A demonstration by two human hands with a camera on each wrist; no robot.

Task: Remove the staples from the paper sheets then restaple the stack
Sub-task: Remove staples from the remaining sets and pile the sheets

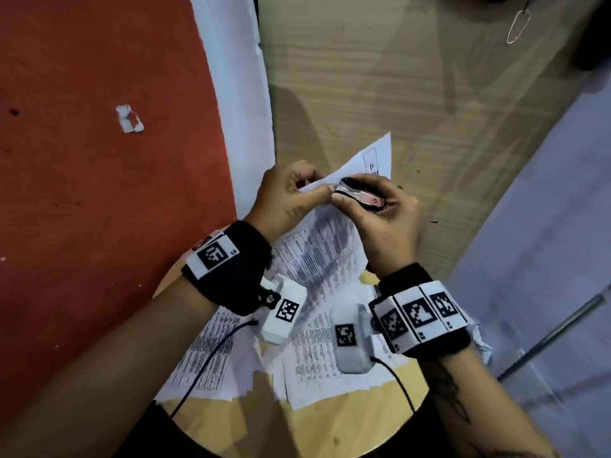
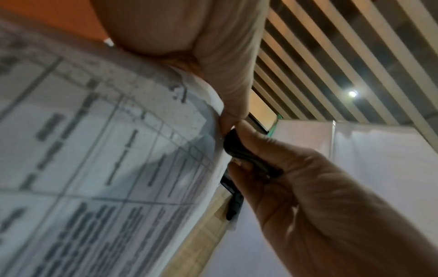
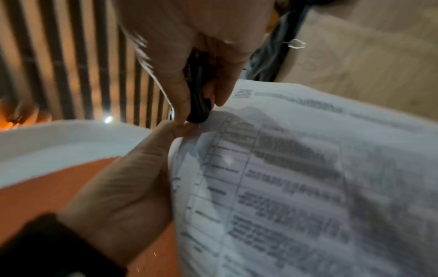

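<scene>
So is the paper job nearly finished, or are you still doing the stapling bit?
Still mid-job. The left hand pinches the corner of the paper sheets, and the right hand holds a small black and metal tool at that corner. Whether it pulls or staples, I cannot tell. More printed sheets lie loose on the round table.

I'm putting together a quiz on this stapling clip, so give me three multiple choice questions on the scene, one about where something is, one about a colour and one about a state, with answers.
1. Where does the tool meet the printed sheets?
A. At their pinched corner
B. At their lower edge
C. Nowhere, it lies on the table

2. What colour is the floor on the left?
A. Green
B. Red
C. Grey

3. What is the left hand doing?
A. Resting flat
B. Hanging free
C. Pinching the paper

Answers: 1 A, the right hand holds the tool's tip there; 2 B, the head view shows red; 3 C, thumb and fingers close on the corner.
</scene>
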